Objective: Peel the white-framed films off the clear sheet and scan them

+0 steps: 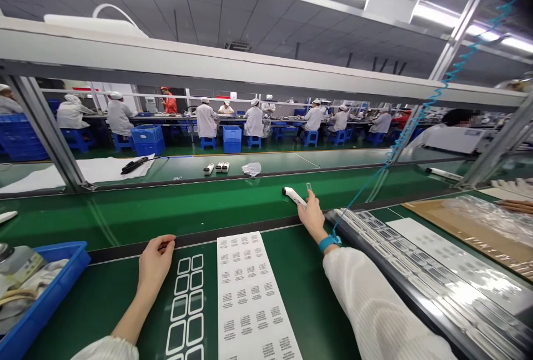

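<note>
My right hand (312,213) reaches over the green conveyor belt, its fingers closed on a white handheld device (292,195) with a black end. A small clear rectangular piece with a pale rim (308,186) sticks up at its fingertips. Around that wrist is a blue strap (330,241) tied to a coiled blue cord (420,110). My left hand (155,260) rests by the near belt edge, fingers curled and pinched together; whatever may be in them is hidden. Between my arms lie a clear sheet of white-outlined rounded frames (180,305) and a white sheet of printed labels (244,293).
At left stands a blue bin (62,276) with a bottle and cloths. A tray of framed panels (400,254) and cardboard (478,232) lie right. Beyond the belt are white devices (222,167), a plastic bag (251,169) and a black tool (135,164). Co-workers sit farther back.
</note>
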`<state>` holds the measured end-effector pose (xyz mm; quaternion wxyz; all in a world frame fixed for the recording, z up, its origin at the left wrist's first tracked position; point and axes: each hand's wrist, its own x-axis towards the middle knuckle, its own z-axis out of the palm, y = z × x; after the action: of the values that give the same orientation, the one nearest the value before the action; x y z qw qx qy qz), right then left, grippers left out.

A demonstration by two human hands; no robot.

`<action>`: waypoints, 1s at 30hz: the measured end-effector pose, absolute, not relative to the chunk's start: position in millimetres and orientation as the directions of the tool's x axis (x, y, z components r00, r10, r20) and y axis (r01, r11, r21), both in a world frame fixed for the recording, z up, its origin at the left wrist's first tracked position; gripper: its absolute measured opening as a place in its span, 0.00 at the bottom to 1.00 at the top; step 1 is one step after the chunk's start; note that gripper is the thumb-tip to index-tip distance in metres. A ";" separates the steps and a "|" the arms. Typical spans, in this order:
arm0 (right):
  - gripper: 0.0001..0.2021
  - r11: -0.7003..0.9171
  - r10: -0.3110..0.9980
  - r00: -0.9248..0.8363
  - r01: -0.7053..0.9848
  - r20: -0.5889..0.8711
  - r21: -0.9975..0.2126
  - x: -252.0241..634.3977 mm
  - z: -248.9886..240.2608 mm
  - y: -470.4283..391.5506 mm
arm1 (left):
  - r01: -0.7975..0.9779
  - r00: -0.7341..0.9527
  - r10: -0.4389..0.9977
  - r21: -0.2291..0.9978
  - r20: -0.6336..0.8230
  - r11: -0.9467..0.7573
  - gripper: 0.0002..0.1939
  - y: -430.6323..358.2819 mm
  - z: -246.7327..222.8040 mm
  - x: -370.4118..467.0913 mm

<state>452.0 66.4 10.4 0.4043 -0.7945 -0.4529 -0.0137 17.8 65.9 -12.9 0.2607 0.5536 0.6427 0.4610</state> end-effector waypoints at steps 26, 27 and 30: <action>0.25 0.677 0.617 -0.536 0.735 0.576 -0.042 252.6 33.8 -48.9 | -0.592 0.145 0.957 0.753 -0.250 0.286 0.07 -29.8 40.6 122.3; 0.24 0.706 0.610 -0.539 0.702 0.581 -0.092 251.6 33.9 -50.7 | -0.602 0.135 0.955 0.744 -0.263 0.290 0.07 -30.2 37.4 116.7; 0.19 0.697 0.686 -0.367 0.579 0.628 -0.422 255.8 39.9 -49.4 | -0.630 0.167 0.950 0.713 -0.263 0.308 0.10 -38.6 30.5 104.4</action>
<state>255.8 -49.4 39.9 0.4112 -0.3837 -0.8243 0.0647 104.4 -38.6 30.5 0.7287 0.2287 0.3506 0.5419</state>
